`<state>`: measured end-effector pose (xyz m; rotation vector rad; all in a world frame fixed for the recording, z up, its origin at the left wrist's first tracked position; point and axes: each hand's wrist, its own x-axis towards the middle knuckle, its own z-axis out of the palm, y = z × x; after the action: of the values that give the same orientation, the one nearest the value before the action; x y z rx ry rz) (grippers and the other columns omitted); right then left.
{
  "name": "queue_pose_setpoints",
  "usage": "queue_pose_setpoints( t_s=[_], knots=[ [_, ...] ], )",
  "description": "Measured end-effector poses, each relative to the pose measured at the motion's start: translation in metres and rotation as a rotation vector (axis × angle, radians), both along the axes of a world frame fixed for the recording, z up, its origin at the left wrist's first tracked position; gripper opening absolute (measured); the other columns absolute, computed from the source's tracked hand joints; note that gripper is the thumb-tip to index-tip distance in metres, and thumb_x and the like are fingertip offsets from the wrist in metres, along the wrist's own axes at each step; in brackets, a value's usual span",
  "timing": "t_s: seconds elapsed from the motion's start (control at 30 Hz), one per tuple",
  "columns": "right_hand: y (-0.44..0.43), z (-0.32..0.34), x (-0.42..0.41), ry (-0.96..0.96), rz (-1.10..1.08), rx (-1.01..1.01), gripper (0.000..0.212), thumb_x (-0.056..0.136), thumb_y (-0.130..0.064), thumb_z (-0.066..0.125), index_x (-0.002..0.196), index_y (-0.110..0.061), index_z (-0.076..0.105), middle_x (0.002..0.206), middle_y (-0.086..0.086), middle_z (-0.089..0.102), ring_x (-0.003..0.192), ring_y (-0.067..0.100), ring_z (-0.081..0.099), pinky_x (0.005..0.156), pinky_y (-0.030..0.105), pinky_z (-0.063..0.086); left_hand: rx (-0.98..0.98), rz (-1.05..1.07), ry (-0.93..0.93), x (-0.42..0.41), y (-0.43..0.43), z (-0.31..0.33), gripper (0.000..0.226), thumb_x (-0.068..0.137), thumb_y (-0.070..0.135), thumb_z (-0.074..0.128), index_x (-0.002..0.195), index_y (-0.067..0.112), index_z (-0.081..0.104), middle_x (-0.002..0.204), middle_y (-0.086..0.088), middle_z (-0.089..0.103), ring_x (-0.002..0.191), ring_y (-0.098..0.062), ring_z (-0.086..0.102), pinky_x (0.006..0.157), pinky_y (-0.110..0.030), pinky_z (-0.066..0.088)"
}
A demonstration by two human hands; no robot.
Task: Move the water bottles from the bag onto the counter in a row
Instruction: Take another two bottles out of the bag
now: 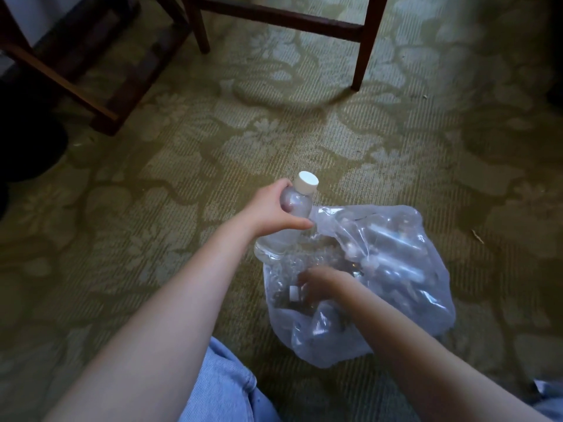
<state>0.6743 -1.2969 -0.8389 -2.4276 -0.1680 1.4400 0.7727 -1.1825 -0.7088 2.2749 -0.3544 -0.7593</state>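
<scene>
A clear plastic bag (405,269) lies on the green patterned carpet, with several water bottles showing through it. My left hand (268,210) grips the neck of a clear water bottle (297,205) with a white cap, held upright at the bag's near-left opening. My right hand (320,284) is inside the bag's mouth, fingers curled around a second bottle (294,295) whose white cap shows by my fingertips. No counter is in view.
Dark wooden chair legs (361,56) and a crossbar stand at the top centre. More dark furniture (91,86) stands at the upper left. My knee in blue jeans (225,388) is at the bottom. Carpet stretches left of the bag.
</scene>
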Motion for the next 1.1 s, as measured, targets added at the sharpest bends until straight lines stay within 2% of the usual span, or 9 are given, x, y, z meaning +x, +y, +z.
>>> queue_pose_setpoints(
  t_s=[0.07,0.17,0.27,0.43,0.57,0.7,0.8,0.97,1.1],
  knots=[
    [0.007,-0.002,-0.004,-0.017,0.043,0.032,0.030,0.082,-0.027,0.068,0.109,-0.018,0.061,0.100,0.004,0.063,0.083,0.020,0.058,0.079,0.028,0.044,-0.008,-0.026,0.006,-0.002,0.001,0.001,0.063,0.063,0.027,0.086,0.115,0.015,0.052,0.112,-0.004,0.064,0.103,-0.018,0.060,0.084,-0.030,0.047],
    [0.012,0.006,-0.006,-0.015,0.080,0.071,0.040,0.083,-0.022,0.069,0.120,-0.010,0.060,0.119,0.008,0.061,0.103,0.026,0.058,0.083,0.032,0.044,-0.064,-0.030,0.040,-0.003,0.005,0.002,0.064,0.065,0.022,0.085,0.120,0.016,0.053,0.113,-0.004,0.064,0.102,-0.017,0.060,0.082,-0.024,0.046],
    [0.003,0.022,0.000,-0.022,-0.041,0.164,0.049,0.076,-0.023,0.078,0.119,-0.011,0.060,0.119,0.006,0.062,0.105,0.025,0.060,0.088,0.035,0.049,-0.137,-0.024,0.095,-0.005,0.013,0.003,0.067,0.065,0.026,0.085,0.123,0.019,0.053,0.113,0.000,0.065,0.100,-0.012,0.060,0.085,-0.025,0.047],
    [-0.028,0.059,0.002,-0.269,-0.139,0.247,0.048,0.069,-0.033,0.082,0.110,-0.015,0.064,0.106,-0.002,0.064,0.093,0.015,0.058,0.082,0.027,0.047,-0.185,-0.017,0.095,-0.007,0.022,0.001,0.056,0.072,0.032,0.079,0.119,0.027,0.052,0.114,0.009,0.057,0.100,-0.006,0.053,0.088,-0.026,0.040],
    [-0.041,0.074,-0.009,-0.453,-0.285,0.309,0.041,0.062,-0.030,0.087,0.096,-0.017,0.067,0.093,-0.005,0.066,0.087,0.015,0.061,0.076,0.033,0.052,-0.211,0.036,0.075,-0.009,0.021,0.001,0.049,0.074,0.028,0.079,0.114,0.027,0.052,0.110,0.007,0.060,0.106,-0.013,0.055,0.094,-0.033,0.043],
    [-0.035,0.102,-0.015,-0.611,-0.464,0.355,0.044,0.060,-0.026,0.087,0.098,-0.017,0.068,0.093,-0.003,0.067,0.086,0.018,0.061,0.075,0.036,0.051,-0.275,0.166,0.053,-0.023,0.015,0.012,0.041,0.072,0.022,0.081,0.104,0.022,0.055,0.092,0.013,0.061,0.086,-0.005,0.057,0.084,-0.027,0.046],
    [-0.033,0.134,-0.018,-0.664,-0.623,0.395,0.043,0.061,-0.022,0.088,0.098,-0.013,0.066,0.088,-0.005,0.063,0.084,0.014,0.056,0.071,0.030,0.044,-0.322,0.367,-0.019,-0.042,0.017,0.025,0.039,0.061,0.031,0.083,0.089,0.028,0.056,0.086,0.010,0.062,0.081,-0.009,0.058,0.081,-0.029,0.047],
    [-0.028,0.217,-0.017,-0.661,-0.682,0.421,0.039,0.065,-0.018,0.086,0.096,-0.009,0.064,0.089,-0.004,0.061,0.084,0.012,0.053,0.071,0.029,0.040,-0.317,0.592,-0.081,-0.065,0.026,0.091,0.037,0.066,0.017,0.085,0.092,0.014,0.058,0.087,-0.003,0.063,0.080,-0.015,0.057,0.077,-0.026,0.047],
    [-0.017,0.306,-0.022,-0.654,-0.712,0.409,0.037,0.067,-0.019,0.084,0.097,-0.011,0.063,0.092,-0.003,0.060,0.086,0.015,0.053,0.071,0.028,0.039,-0.260,0.649,-0.089,-0.069,0.042,0.182,0.036,0.065,0.028,0.084,0.087,0.012,0.061,0.085,-0.005,0.066,0.079,-0.018,0.061,0.069,-0.023,0.047]
  ],
)
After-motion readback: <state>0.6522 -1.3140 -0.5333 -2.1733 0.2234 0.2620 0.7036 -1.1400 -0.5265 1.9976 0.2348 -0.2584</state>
